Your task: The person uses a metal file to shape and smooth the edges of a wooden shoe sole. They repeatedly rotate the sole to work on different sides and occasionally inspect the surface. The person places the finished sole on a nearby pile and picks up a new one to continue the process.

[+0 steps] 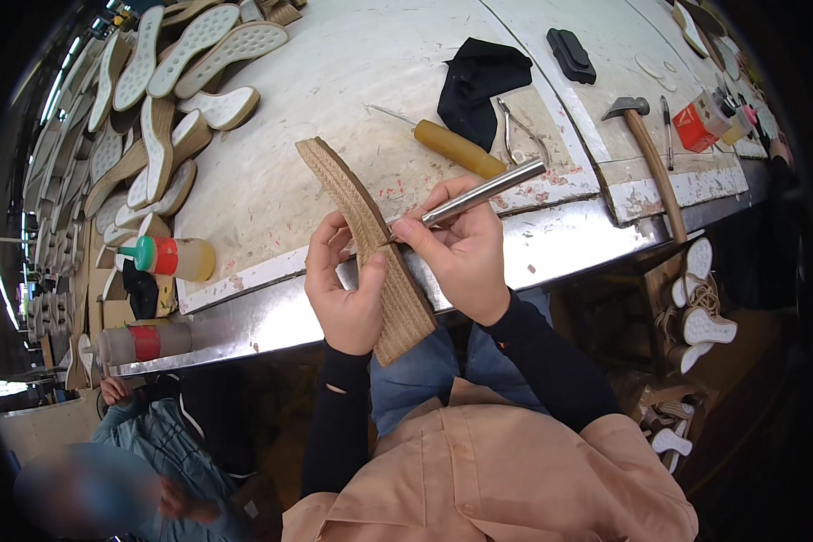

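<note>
A wedge shoe sole (405,316) with a tan braided side is held up at the table's near edge, tilted with its thin end away from me. My left hand (345,294) grips it from the left, thumb pressed on the braid. In my right hand (468,262) is a slim tool with a shiny metal handle (488,191). Its thin tip meets the sole's braided side near my left thumb; what kind of tip it is I cannot make out. Just beyond my right hand lies an awl (461,147) with a yellow handle.
Many wedge soles (154,135) are heaped at the left. Glue bottles (190,259) stand at the left edge. A black cloth (479,81), nippers (520,131), black block (571,56) and hammer (652,163) lie on the table (361,72). Another person (167,461) is at lower left.
</note>
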Available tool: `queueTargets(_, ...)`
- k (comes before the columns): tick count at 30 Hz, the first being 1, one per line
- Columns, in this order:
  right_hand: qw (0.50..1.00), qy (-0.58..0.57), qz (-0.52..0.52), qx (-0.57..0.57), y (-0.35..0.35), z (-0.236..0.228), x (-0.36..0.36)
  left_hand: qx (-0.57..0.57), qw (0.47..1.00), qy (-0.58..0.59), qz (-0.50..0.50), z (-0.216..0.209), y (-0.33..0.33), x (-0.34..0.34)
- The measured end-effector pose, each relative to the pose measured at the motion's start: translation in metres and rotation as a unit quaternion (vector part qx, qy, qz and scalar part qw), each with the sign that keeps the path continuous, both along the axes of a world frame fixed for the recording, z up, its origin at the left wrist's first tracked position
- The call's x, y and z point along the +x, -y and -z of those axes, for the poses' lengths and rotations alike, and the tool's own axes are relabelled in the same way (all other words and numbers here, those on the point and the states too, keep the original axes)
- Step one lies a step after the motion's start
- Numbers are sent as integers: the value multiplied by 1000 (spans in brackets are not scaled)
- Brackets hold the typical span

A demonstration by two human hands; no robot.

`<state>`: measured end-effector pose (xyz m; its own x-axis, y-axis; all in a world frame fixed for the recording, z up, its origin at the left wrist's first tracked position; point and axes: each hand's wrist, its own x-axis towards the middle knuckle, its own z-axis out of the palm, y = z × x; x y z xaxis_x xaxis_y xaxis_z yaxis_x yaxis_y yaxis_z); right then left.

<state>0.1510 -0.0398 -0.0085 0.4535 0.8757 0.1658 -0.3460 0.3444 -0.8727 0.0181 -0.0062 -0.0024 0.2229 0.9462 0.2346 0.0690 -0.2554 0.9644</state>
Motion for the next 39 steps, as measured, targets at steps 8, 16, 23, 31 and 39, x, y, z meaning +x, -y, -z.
queueTargets(8, 991, -131, -39, -5, -2, 8, 5, -11, 1000, -6, -8, 4, -2, -1)
queueTargets(16, 991, -129, -27, 12, -2, 11, 1, -17, 1000, 25, 4, 1, 0, 0)
queueTargets(23, 995, -99, -23, 20, -1, 18, 0, -12, 1000, 10, 2, 2, -1, -1)
queueTargets(31, 998, -44, 11, 51, 13, 11, -8, -28, 999, 30, 7, 1, 0, -1)
queueTargets(39, 971, 188, 86, 119, 12, 18, -11, -9, 1000, 23, 6, 3, -1, -1)
